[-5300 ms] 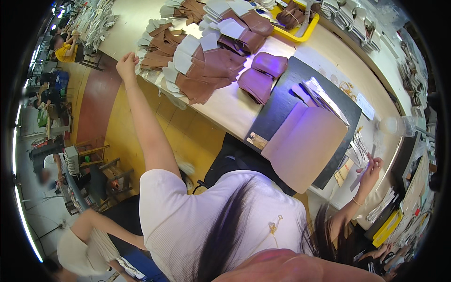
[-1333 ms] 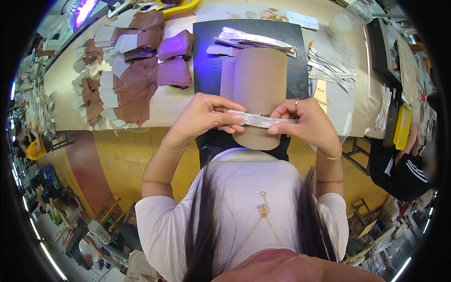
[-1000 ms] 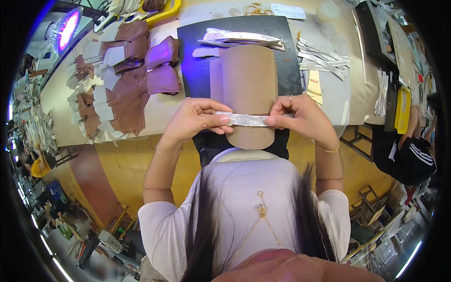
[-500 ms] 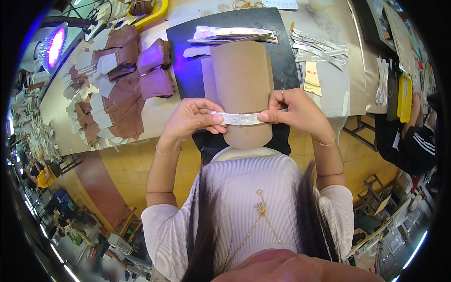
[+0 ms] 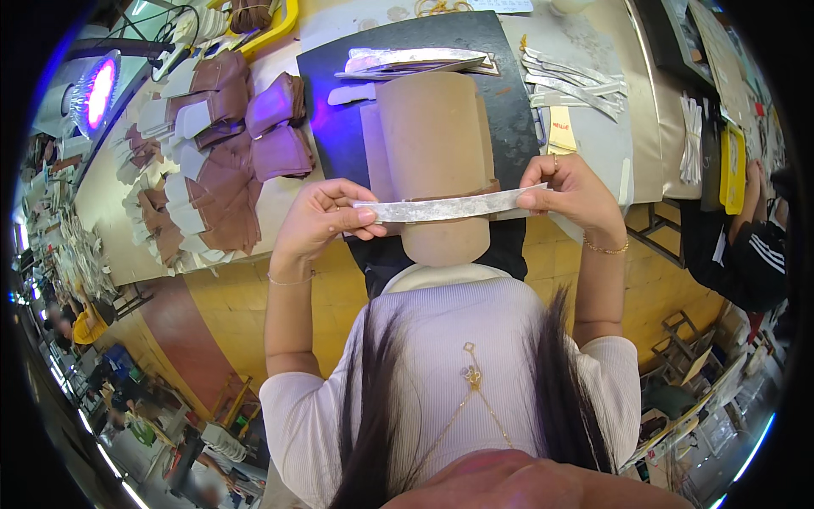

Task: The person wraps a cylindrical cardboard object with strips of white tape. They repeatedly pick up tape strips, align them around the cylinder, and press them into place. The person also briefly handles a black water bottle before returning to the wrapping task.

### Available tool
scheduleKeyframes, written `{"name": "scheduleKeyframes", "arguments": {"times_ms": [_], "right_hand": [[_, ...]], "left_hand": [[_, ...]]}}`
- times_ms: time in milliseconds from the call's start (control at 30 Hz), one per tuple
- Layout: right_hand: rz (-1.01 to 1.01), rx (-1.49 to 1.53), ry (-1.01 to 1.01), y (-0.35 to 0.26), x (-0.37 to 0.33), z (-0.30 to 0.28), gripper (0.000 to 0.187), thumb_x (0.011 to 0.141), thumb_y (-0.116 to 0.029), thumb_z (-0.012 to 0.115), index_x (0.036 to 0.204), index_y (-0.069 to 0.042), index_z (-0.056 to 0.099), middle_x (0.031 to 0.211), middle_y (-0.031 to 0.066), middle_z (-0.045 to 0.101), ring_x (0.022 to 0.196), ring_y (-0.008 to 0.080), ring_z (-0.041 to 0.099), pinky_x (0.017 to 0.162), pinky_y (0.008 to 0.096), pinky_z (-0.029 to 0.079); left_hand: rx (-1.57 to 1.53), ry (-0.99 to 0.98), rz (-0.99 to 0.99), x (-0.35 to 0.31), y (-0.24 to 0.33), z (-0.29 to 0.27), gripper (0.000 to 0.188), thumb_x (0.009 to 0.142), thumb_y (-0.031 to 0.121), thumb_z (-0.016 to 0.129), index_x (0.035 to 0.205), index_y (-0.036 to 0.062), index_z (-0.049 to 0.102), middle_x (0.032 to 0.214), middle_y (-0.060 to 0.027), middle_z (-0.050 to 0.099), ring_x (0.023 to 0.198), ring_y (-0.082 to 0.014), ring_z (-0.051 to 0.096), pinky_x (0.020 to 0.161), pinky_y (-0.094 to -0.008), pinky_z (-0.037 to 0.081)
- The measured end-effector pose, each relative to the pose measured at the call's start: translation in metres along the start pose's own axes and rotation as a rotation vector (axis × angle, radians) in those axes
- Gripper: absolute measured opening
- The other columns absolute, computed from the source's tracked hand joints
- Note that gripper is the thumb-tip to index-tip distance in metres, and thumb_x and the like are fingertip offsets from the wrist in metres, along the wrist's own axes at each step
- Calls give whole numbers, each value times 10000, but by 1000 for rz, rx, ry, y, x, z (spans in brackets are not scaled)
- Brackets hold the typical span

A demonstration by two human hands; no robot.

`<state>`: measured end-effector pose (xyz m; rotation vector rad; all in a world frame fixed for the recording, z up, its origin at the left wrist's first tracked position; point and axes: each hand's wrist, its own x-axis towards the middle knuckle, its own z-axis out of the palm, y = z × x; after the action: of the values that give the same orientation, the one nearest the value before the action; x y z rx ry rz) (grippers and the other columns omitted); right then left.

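Observation:
A long, narrow whitish strip (image 5: 441, 209) is stretched level between my two hands, in front of a tan rounded block (image 5: 428, 127). My left hand (image 5: 329, 219) pinches the strip's left end between thumb and fingers. At the other end my right hand (image 5: 570, 197) grips it the same way, thumb on the near side. A brown band (image 5: 485, 189) shows just above the strip, against the block; whether the two are joined cannot be seen. The block lies over the near edge of a black board (image 5: 339, 140) and sticks out toward my lap.
Brown pieces with pale ends (image 5: 222, 161) lie in piles at left, under a glowing lamp (image 5: 103, 93). Loose whitish strips (image 5: 577, 81) and a yellow slip (image 5: 560, 130) are at right. More flat strips (image 5: 415, 61) lie beyond the block. A person's arm (image 5: 750, 199) shows at far right.
Both hands have moved apart, the right one farther, from the strip's middle part to its ends. More of the whitish strip now shows, and the brown band appears above it.

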<state>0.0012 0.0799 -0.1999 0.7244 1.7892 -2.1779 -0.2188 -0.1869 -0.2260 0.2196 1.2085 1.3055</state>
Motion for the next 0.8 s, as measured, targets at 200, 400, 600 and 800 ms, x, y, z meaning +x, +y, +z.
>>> {"name": "scheduleKeyframes", "arguments": {"times_ms": [200,400,600,800], "right_hand": [[39,95,23,18,8,4,234,791,-208,748,746,-37,593,639,-16,569,569,34,524,517,171,418],[61,188,-14,33,20,7,252,783,-224,756,742,-35,596,647,-9,569,582,43,529,524,173,421],[44,258,-93,48,32,9,258,783,-233,759,749,-29,605,658,-7,573,583,42,525,518,172,423],[32,278,-82,54,39,15,222,794,-177,739,742,-28,584,655,0,580,559,44,518,508,177,414]], "left_hand": [[-41,19,-74,13,-16,-7,140,796,-40,656,925,-48,601,829,-187,670,688,-218,692,594,-261,587],[-77,-59,-56,23,-25,-14,173,790,-14,677,942,-51,603,826,-188,676,700,-217,694,603,-255,579],[-79,-61,-59,26,-30,-16,164,782,-12,684,923,-33,602,807,-191,674,658,-216,685,572,-281,570],[-96,-60,-41,28,-33,-16,159,781,-10,683,912,-33,596,790,-191,672,641,-217,679,567,-281,564]]}}
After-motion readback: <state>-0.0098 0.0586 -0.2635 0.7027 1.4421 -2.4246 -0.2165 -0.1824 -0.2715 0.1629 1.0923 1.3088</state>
